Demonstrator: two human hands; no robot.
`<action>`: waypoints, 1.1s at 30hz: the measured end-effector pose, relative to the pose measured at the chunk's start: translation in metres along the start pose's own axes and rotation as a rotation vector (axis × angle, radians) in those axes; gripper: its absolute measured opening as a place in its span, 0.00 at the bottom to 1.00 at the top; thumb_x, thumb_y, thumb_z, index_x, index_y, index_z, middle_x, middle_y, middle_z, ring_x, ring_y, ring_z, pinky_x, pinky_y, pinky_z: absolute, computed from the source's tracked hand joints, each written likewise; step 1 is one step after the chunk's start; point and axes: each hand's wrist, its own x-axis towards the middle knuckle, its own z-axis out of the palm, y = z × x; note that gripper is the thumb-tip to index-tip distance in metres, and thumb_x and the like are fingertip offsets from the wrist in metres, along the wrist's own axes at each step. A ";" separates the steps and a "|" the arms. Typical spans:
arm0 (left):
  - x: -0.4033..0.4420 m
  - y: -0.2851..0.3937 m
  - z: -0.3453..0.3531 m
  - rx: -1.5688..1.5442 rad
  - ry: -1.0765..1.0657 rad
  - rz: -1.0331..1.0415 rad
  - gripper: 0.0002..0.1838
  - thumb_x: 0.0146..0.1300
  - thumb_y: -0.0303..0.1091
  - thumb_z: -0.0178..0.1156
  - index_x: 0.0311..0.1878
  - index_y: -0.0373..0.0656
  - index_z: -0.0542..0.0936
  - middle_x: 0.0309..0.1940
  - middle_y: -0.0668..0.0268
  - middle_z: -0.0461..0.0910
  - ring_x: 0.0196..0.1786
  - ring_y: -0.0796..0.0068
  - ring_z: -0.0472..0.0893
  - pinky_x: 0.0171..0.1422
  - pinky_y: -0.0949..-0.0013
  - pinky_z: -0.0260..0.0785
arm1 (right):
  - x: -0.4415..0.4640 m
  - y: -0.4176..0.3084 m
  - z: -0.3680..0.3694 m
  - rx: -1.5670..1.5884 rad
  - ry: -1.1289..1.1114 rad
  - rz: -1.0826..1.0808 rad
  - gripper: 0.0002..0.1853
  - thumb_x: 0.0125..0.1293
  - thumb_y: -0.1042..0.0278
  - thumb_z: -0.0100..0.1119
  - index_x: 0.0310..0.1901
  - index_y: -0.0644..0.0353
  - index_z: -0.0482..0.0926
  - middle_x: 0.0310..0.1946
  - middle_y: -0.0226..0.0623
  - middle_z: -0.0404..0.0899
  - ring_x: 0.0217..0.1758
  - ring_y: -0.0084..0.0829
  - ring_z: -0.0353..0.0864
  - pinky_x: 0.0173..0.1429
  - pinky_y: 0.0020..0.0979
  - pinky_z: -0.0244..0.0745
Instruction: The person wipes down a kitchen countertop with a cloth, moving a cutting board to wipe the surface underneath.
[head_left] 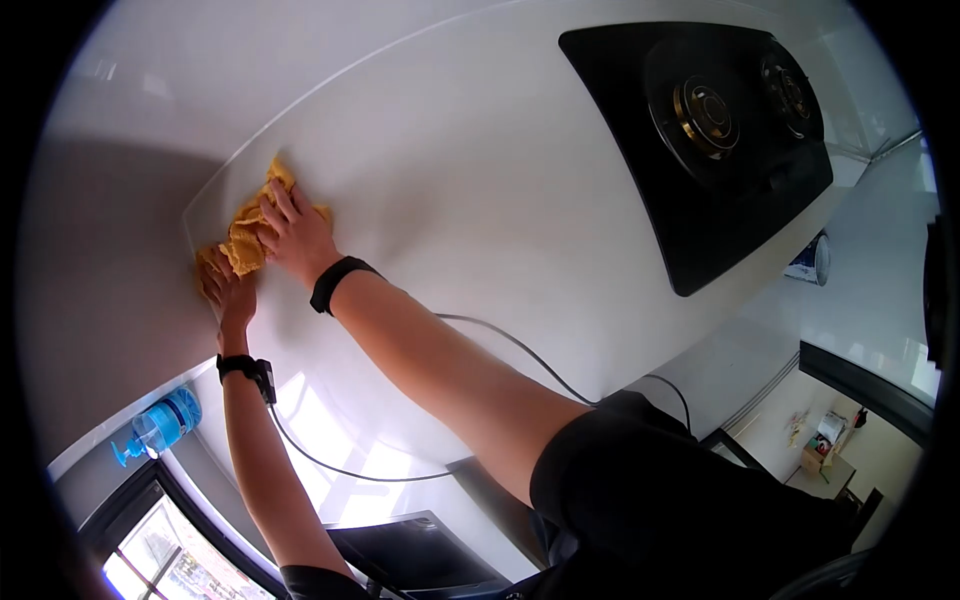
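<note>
A bunched yellow cloth [244, 245] lies in the corner of the pale countertop [480, 200], close to where it meets the walls. My right hand [300, 238] presses down on the upper part of the cloth, fingers bent into its folds. Lower down, my left hand [232, 295] has its fingers on the cloth's other end, right beside the wall. Both wrists wear black bands, and a thin grey cable [350, 475] runs from the left one. Cloth under the palms is hidden.
A black gas hob [650, 150] with two burners is set into the counter at the upper right. A blue pump bottle [165, 425] stands by the window at lower left. The cable passes under my right arm. Through a doorway at lower right, a table [828, 470] holds boxes.
</note>
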 end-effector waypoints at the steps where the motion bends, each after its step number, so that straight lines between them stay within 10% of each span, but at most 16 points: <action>1: -0.018 0.004 -0.005 -0.062 0.033 0.017 0.37 0.77 0.50 0.41 0.82 0.53 0.41 0.81 0.46 0.36 0.82 0.39 0.35 0.82 0.38 0.25 | -0.010 -0.010 -0.001 -0.016 -0.024 -0.038 0.29 0.73 0.40 0.48 0.72 0.37 0.70 0.80 0.31 0.55 0.84 0.52 0.37 0.84 0.58 0.34; 6: -0.121 0.043 -0.040 -0.170 0.252 0.518 0.40 0.71 0.39 0.56 0.81 0.45 0.50 0.81 0.44 0.38 0.82 0.36 0.37 0.82 0.37 0.31 | -0.117 -0.017 -0.034 0.060 0.050 -0.265 0.30 0.69 0.41 0.53 0.64 0.53 0.79 0.71 0.35 0.70 0.83 0.52 0.46 0.83 0.53 0.43; 16: -0.336 0.301 -0.146 -0.433 -0.334 0.848 0.34 0.66 0.43 0.59 0.71 0.34 0.67 0.76 0.38 0.52 0.80 0.27 0.43 0.78 0.30 0.43 | -0.400 0.150 -0.162 0.221 -0.278 -0.078 0.19 0.59 0.61 0.68 0.52 0.53 0.87 0.77 0.33 0.59 0.84 0.43 0.44 0.84 0.52 0.48; 26: -0.164 0.399 -0.166 -0.443 -0.143 0.984 0.34 0.70 0.43 0.54 0.73 0.31 0.63 0.77 0.42 0.52 0.82 0.36 0.40 0.80 0.35 0.40 | -0.319 0.245 -0.144 0.136 0.017 0.198 0.21 0.61 0.69 0.65 0.57 0.62 0.81 0.73 0.47 0.59 0.83 0.57 0.43 0.80 0.56 0.56; 33: -0.015 0.432 -0.141 -0.309 0.059 0.740 0.40 0.73 0.54 0.49 0.79 0.37 0.53 0.79 0.44 0.47 0.83 0.39 0.37 0.82 0.37 0.33 | -0.181 0.308 -0.088 -0.022 0.185 0.304 0.27 0.66 0.56 0.58 0.65 0.57 0.77 0.76 0.47 0.60 0.82 0.59 0.42 0.82 0.61 0.39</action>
